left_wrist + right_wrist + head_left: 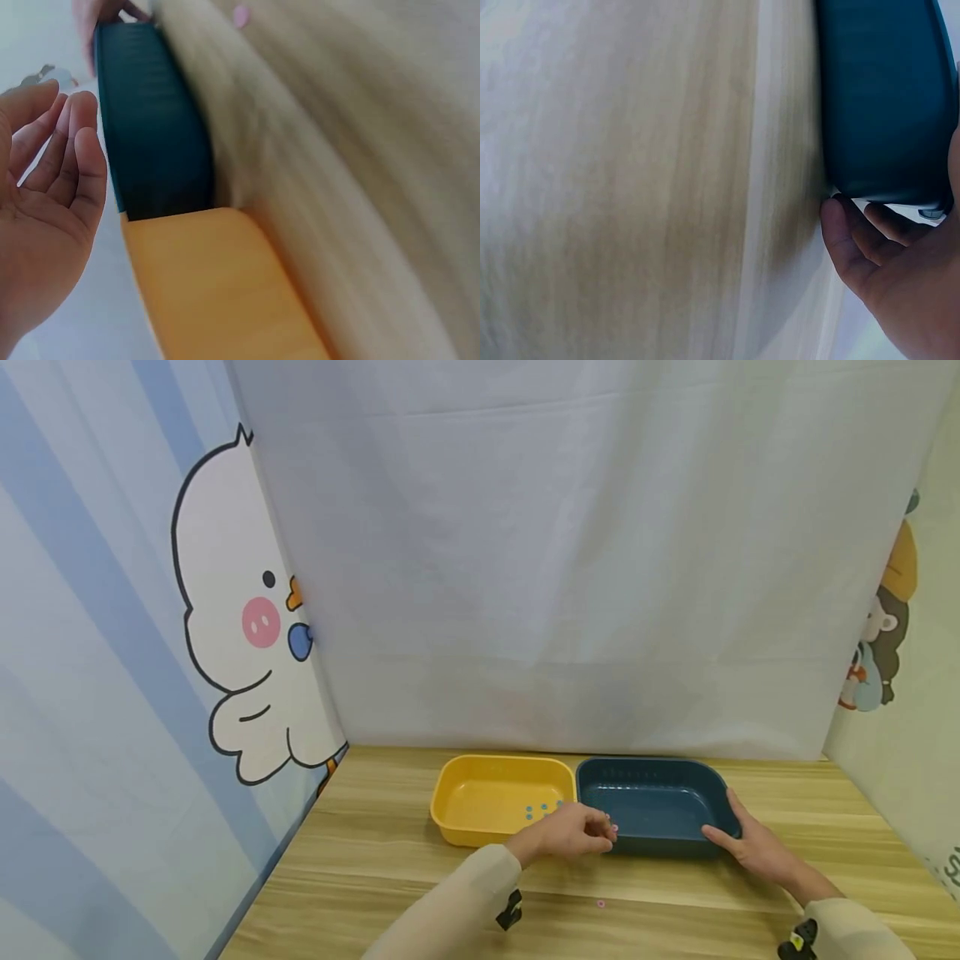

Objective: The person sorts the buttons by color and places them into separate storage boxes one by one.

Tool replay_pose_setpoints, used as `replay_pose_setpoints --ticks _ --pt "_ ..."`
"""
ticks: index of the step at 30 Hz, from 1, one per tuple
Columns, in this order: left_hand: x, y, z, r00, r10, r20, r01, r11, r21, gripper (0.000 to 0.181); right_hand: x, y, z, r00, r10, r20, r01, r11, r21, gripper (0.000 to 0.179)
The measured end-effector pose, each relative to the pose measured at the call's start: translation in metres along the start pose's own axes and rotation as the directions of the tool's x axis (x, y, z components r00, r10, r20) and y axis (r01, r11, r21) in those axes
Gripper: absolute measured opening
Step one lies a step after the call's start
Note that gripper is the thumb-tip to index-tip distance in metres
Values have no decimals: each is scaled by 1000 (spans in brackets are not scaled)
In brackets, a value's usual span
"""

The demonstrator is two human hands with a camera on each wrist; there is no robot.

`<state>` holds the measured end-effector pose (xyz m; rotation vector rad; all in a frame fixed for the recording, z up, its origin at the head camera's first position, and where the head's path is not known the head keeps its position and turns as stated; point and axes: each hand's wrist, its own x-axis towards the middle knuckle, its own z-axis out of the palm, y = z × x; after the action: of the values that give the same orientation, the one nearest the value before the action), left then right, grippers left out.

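My left hand (pixel 573 831) hovers over the front rims where a yellow bin (pixel 457 835) and a dark teal bin (pixel 667 845) meet. Its fingers curve loosely, and the left wrist view shows the thumb apart from them with nothing between. A tiny pink ring (pixel 615 828) appears right beside those fingertips, against the teal bin's front side. With my right hand (pixel 761 852) I hold the teal bin's right end, thumb over the front rim and fingers along the end wall. Several small blue rings (pixel 528 809) lie in the yellow bin, partly hidden by the left hand.
Another pink ring (pixel 601 903) lies on the wood-grain table (pixel 360 877) in front of the bins. A pale grey curtain (pixel 570 568) hangs behind the table. Printed cloth walls (pixel 112 693) stand on both sides.
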<state>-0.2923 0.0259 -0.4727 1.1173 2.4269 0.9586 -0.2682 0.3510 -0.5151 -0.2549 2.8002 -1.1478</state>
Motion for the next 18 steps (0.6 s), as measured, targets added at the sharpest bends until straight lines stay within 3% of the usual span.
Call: replay_pose_setpoints --ticks 3,9,13,18 --pt "-7 -2 5 999 23 39 -24 999 28 14 0 0 1 1000 -5 -10 5 1000 -17 94" --pt "-16 -11 19 994 1 113 -4 1000 25 14 0 -1 0 1000 -4 -12 4 1000 -21 94" --pt "-20 -16 27 991 6 131 -17 996 87 14 0 -1 1 1000 -4 -11 3 1000 -21 94" --pt "-23 -17 34 991 11 137 -26 994 105 15 0 -1 1 1000 2 -6 -2 1000 -10 94"
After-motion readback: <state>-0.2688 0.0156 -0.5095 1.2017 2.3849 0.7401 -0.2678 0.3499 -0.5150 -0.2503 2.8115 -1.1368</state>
